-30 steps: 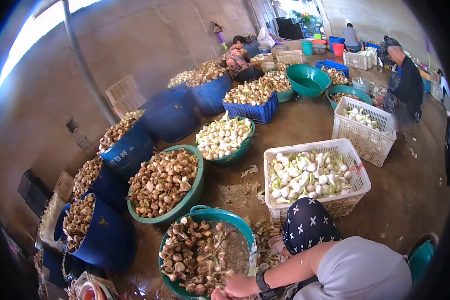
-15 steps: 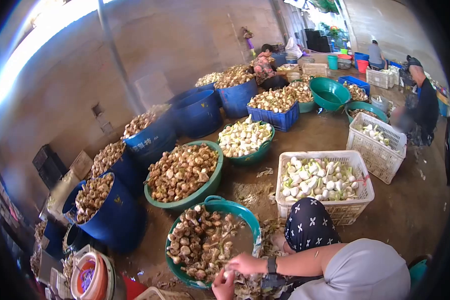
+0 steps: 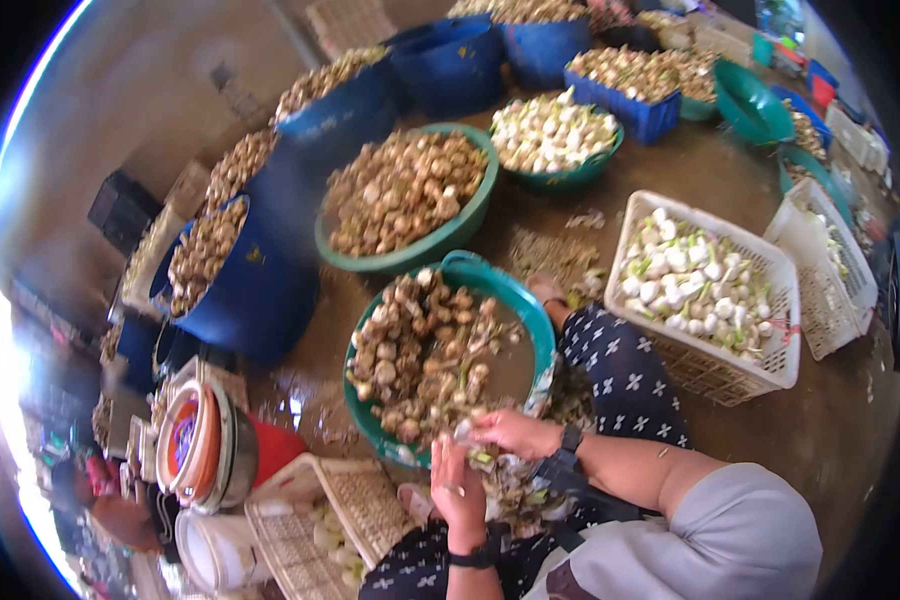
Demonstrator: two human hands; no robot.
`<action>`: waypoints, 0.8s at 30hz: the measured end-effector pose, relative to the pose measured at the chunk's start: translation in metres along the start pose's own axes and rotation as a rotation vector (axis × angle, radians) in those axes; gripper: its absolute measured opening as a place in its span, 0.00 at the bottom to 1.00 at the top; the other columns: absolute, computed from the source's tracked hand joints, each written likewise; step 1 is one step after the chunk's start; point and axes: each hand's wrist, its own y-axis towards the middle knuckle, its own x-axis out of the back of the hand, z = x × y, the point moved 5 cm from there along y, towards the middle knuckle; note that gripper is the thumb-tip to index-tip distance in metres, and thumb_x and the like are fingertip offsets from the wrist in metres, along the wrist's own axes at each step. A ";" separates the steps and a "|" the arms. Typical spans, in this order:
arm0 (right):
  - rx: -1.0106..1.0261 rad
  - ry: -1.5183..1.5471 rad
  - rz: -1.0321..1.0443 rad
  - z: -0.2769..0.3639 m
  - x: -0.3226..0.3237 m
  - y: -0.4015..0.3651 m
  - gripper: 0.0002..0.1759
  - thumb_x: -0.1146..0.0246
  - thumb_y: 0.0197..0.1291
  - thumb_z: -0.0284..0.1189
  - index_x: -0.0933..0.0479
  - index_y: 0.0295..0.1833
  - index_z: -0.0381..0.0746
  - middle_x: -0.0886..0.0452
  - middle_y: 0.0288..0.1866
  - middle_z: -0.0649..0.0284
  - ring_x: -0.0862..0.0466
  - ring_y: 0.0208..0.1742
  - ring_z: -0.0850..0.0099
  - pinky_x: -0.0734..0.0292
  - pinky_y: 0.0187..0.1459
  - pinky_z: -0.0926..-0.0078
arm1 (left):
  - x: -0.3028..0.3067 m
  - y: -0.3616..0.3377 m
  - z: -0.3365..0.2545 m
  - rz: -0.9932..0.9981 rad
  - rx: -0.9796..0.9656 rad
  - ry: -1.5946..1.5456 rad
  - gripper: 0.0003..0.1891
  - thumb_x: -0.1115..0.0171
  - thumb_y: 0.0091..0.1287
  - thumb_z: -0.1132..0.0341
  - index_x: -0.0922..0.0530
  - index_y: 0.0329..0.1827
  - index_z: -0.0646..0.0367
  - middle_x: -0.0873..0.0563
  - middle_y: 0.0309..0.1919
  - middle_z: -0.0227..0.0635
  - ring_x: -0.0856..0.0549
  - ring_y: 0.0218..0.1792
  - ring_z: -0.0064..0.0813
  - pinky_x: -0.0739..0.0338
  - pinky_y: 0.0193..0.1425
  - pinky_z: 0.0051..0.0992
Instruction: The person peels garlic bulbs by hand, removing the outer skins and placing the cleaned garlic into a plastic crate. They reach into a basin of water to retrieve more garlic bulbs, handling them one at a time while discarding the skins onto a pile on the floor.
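While the right hand [image 3: 515, 435] pinches a bulb [image 3: 464, 431] at the near rim of the basin [image 3: 542, 325], the left hand [image 3: 458, 490] curls just beside it, grip unclear. Peeling seems underway, and the next move calls for stripping the skin.

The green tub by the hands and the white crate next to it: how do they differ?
The green tub is round with solid walls, while the white crate is rectangular with lattice walls. The green tub holds brown bulbs that look dirty, whereas the white crate holds white bulbs with green stubs. Both stand on the floor and are well filled.
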 end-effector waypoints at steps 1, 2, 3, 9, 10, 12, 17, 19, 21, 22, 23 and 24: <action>-0.057 0.249 0.026 -0.001 -0.006 -0.002 0.12 0.44 0.64 0.32 0.23 0.46 0.36 0.20 0.37 0.73 0.25 0.33 0.86 0.31 0.34 0.86 | -0.007 -0.002 0.012 -0.042 0.043 -0.046 0.12 0.47 0.58 0.81 0.25 0.45 0.63 0.22 0.53 0.50 0.25 0.57 0.50 0.30 0.59 0.37; 0.030 0.294 0.060 -0.005 -0.008 0.002 0.11 0.45 0.65 0.32 0.23 0.49 0.39 0.20 0.40 0.73 0.24 0.38 0.84 0.28 0.39 0.83 | -0.014 -0.006 0.023 -0.152 0.267 -0.381 0.11 0.48 0.61 0.81 0.27 0.46 0.62 0.22 0.54 0.48 0.23 0.56 0.44 0.28 0.57 0.34; 0.124 0.339 0.090 -0.006 -0.007 0.005 0.11 0.46 0.65 0.31 0.24 0.51 0.41 0.20 0.42 0.73 0.22 0.42 0.82 0.25 0.44 0.81 | -0.010 0.001 0.021 -0.261 0.431 -0.486 0.08 0.48 0.64 0.78 0.28 0.45 0.60 0.21 0.52 0.44 0.20 0.50 0.35 0.25 0.50 0.28; 0.856 -0.740 0.098 0.016 -0.011 -0.040 0.08 0.37 0.53 0.26 0.22 0.39 0.37 0.20 0.35 0.61 0.22 0.39 0.63 0.28 0.43 0.69 | -0.024 -0.012 0.061 -0.273 1.128 -1.445 0.03 0.46 0.68 0.64 0.29 0.37 0.50 0.19 0.33 0.29 0.19 0.31 0.19 0.25 0.29 0.21; 1.011 -0.701 0.063 0.029 -0.009 -0.052 0.07 0.36 0.51 0.24 0.22 0.37 0.36 0.22 0.33 0.59 0.23 0.37 0.59 0.29 0.42 0.66 | -0.021 -0.017 0.057 -0.253 1.156 -1.557 0.05 0.49 0.69 0.65 0.31 0.42 0.55 0.19 0.36 0.37 0.18 0.30 0.31 0.21 0.33 0.23; 0.908 -0.630 0.094 0.042 -0.011 -0.056 0.05 0.37 0.52 0.24 0.23 0.36 0.35 0.23 0.31 0.59 0.24 0.35 0.60 0.30 0.40 0.66 | -0.009 -0.001 0.016 -0.216 1.071 -1.452 0.09 0.48 0.68 0.68 0.31 0.51 0.54 0.19 0.36 0.35 0.18 0.37 0.29 0.21 0.40 0.25; 0.591 -0.391 0.075 0.060 -0.014 -0.056 0.04 0.38 0.51 0.22 0.25 0.34 0.34 0.27 0.27 0.58 0.27 0.31 0.59 0.32 0.35 0.66 | 0.008 0.017 0.014 0.096 0.994 -1.258 0.12 0.46 0.67 0.71 0.28 0.52 0.62 0.19 0.39 0.34 0.18 0.41 0.27 0.22 0.47 0.26; 0.907 -0.696 0.061 0.060 -0.020 -0.061 0.04 0.39 0.51 0.23 0.25 0.34 0.35 0.25 0.28 0.58 0.25 0.33 0.59 0.30 0.36 0.66 | 0.014 0.021 0.024 0.055 0.959 -1.157 0.09 0.47 0.68 0.70 0.26 0.48 0.63 0.19 0.38 0.34 0.17 0.39 0.25 0.20 0.41 0.22; 1.093 -0.853 0.124 0.045 -0.029 -0.069 0.04 0.38 0.49 0.23 0.25 0.32 0.35 0.24 0.29 0.59 0.23 0.35 0.60 0.27 0.37 0.66 | 0.015 0.025 0.031 -0.002 0.982 -1.080 0.09 0.44 0.67 0.66 0.26 0.45 0.61 0.18 0.35 0.32 0.17 0.33 0.21 0.21 0.33 0.18; 1.002 -0.917 0.118 0.031 -0.023 -0.064 0.04 0.38 0.48 0.24 0.25 0.32 0.37 0.22 0.32 0.59 0.21 0.36 0.60 0.25 0.38 0.66 | 0.015 0.023 0.037 -0.027 1.039 -0.975 0.08 0.43 0.66 0.64 0.25 0.41 0.60 0.19 0.31 0.30 0.20 0.29 0.19 0.23 0.29 0.18; 1.000 -0.920 0.118 0.028 -0.018 -0.064 0.04 0.38 0.48 0.24 0.25 0.32 0.37 0.22 0.32 0.59 0.21 0.36 0.60 0.25 0.38 0.66 | 0.016 0.022 0.044 -0.053 1.095 -0.871 0.09 0.42 0.66 0.62 0.24 0.37 0.59 0.20 0.28 0.28 0.22 0.24 0.16 0.26 0.24 0.17; 0.991 -1.027 0.161 0.022 -0.018 -0.065 0.04 0.38 0.49 0.25 0.25 0.31 0.37 0.22 0.32 0.60 0.21 0.36 0.60 0.25 0.37 0.67 | 0.018 0.020 0.052 -0.091 1.122 -0.817 0.10 0.42 0.66 0.60 0.25 0.34 0.59 0.21 0.23 0.28 0.24 0.18 0.16 0.28 0.20 0.17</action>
